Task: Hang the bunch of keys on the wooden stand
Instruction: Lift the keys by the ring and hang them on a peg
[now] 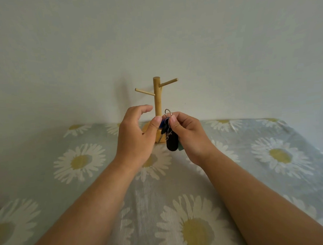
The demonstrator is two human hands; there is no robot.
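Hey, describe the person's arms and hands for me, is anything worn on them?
Both forearms are bare right to the bottom edge of the picture: no sleeves in view. The left hand and right hand show no gloves, rings, watch or bracelets on the sides that face the camera. Fingernails are short and unpainted.

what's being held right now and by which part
The bunch of keys, pinched at its top just under the metal ring by the right hand. The left hand is beside it, thumb near the bunch; contact unclear.

Home room: daisy-print tablecloth (pixel 87 161) over table, plain pale wall (pixel 58 53), small wooden stand (pixel 157 96).
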